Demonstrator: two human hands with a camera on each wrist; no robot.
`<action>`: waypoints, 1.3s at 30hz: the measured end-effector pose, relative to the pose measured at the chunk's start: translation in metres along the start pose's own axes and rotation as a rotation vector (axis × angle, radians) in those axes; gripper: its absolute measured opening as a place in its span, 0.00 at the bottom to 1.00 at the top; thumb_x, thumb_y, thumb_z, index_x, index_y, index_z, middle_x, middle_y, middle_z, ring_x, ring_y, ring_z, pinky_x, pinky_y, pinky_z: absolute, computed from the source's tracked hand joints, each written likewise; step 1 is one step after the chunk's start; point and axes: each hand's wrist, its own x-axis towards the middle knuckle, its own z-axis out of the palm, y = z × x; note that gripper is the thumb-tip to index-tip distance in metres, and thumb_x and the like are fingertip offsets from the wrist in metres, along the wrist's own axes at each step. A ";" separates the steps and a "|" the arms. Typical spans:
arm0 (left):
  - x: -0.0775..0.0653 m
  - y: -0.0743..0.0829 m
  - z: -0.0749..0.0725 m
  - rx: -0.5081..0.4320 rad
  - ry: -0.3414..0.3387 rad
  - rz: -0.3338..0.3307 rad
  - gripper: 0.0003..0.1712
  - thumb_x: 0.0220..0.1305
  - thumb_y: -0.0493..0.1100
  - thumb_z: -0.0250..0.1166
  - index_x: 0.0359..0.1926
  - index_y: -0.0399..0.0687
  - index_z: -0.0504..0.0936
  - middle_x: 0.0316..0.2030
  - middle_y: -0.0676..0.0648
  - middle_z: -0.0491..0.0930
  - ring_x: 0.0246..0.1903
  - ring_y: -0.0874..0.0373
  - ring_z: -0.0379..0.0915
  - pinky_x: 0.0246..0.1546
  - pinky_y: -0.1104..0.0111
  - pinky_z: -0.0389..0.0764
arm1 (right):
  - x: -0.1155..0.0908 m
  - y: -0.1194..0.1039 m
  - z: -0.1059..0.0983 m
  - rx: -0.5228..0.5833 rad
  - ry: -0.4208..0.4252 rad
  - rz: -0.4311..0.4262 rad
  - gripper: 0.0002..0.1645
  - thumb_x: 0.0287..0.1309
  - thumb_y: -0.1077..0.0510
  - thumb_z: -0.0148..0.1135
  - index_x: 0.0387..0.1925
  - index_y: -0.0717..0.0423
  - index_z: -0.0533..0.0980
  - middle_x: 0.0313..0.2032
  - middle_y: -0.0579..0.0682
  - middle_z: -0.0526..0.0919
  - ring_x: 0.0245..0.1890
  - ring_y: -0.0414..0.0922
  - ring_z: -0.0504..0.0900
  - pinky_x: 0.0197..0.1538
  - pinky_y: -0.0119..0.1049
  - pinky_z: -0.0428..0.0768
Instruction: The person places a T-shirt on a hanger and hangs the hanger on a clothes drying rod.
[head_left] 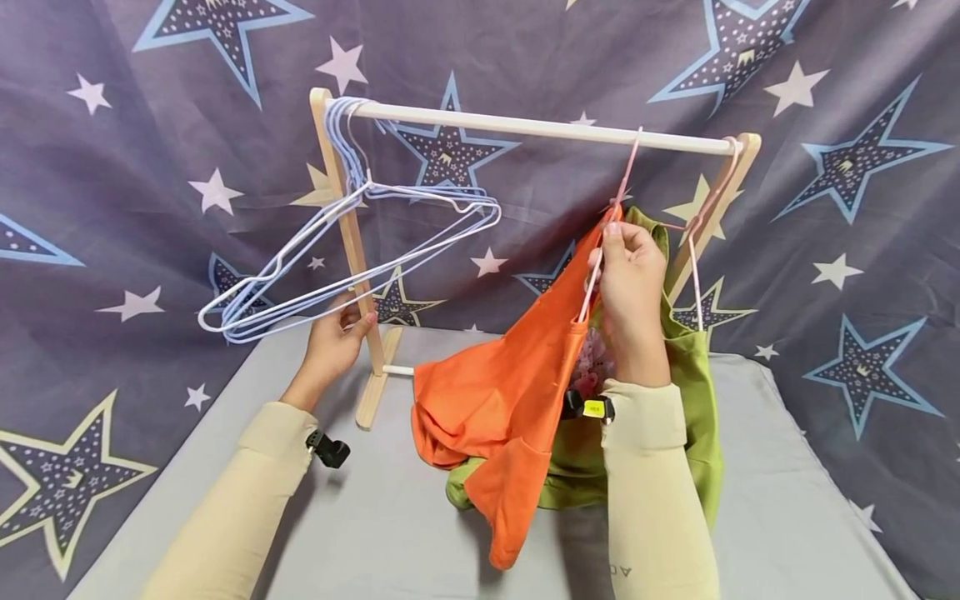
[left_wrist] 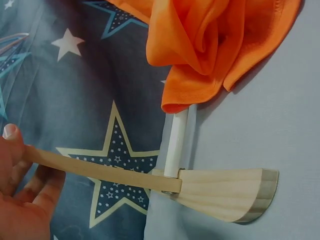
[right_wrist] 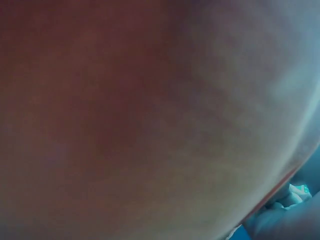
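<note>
My right hand (head_left: pixel 633 287) pinches a pink hanger (head_left: pixel 624 179) near the top of an orange garment (head_left: pixel 502 375) draped on it. The tip of that hanger's hook reaches the white bar (head_left: pixel 525 126) of a small clothes rack. My left hand (head_left: pixel 333 343) holds the rack's left wooden upright (head_left: pixel 351 242), thumb on one side and fingers on the other, as the left wrist view also shows. Behind the orange garment, a green garment (head_left: pixel 693 408) hangs on another pink hanger (head_left: pixel 723 183) at the bar's right end. Blurred close cloth fills most of the right wrist view.
Several blue and white hangers (head_left: pixel 360 275) hang at the bar's left end, jutting out over my left hand. The rack's wooden foot (head_left: pixel 369 404) stands on a grey-covered table (head_left: pixel 360 517). A star-patterned curtain (head_left: pixel 525 50) hangs behind.
</note>
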 end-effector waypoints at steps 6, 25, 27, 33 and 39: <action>0.000 0.002 0.000 0.011 0.004 -0.006 0.22 0.72 0.33 0.62 0.64 0.31 0.73 0.50 0.31 0.82 0.41 0.72 0.75 0.45 0.82 0.76 | -0.005 -0.002 -0.002 0.059 -0.014 0.029 0.10 0.76 0.55 0.56 0.44 0.59 0.77 0.19 0.48 0.76 0.16 0.39 0.71 0.20 0.28 0.72; 0.000 0.003 -0.002 -0.009 -0.009 -0.014 0.22 0.73 0.35 0.63 0.65 0.32 0.74 0.51 0.31 0.82 0.44 0.64 0.76 0.45 0.83 0.75 | -0.061 -0.072 0.010 -0.565 -0.056 -0.093 0.34 0.71 0.46 0.60 0.73 0.51 0.67 0.69 0.51 0.71 0.61 0.45 0.79 0.59 0.42 0.79; 0.000 0.003 -0.002 0.002 -0.011 -0.020 0.22 0.73 0.35 0.63 0.64 0.32 0.75 0.51 0.31 0.82 0.44 0.62 0.76 0.45 0.82 0.75 | -0.066 -0.089 0.013 -0.580 -0.062 -0.117 0.35 0.70 0.44 0.61 0.73 0.48 0.67 0.70 0.51 0.70 0.61 0.45 0.79 0.60 0.41 0.78; 0.002 0.002 -0.002 0.029 -0.004 -0.021 0.21 0.73 0.33 0.62 0.64 0.31 0.75 0.51 0.32 0.82 0.49 0.50 0.78 0.49 0.76 0.78 | -0.076 -0.127 0.044 -0.536 -0.127 -0.191 0.35 0.68 0.46 0.64 0.73 0.45 0.67 0.66 0.52 0.74 0.56 0.45 0.81 0.58 0.40 0.78; 0.001 0.001 -0.005 0.042 -0.017 -0.015 0.22 0.73 0.34 0.62 0.65 0.33 0.75 0.53 0.32 0.81 0.52 0.44 0.79 0.51 0.73 0.79 | -0.091 -0.116 0.094 -0.568 -0.314 -0.216 0.39 0.68 0.46 0.65 0.75 0.47 0.63 0.65 0.52 0.74 0.57 0.46 0.78 0.56 0.41 0.79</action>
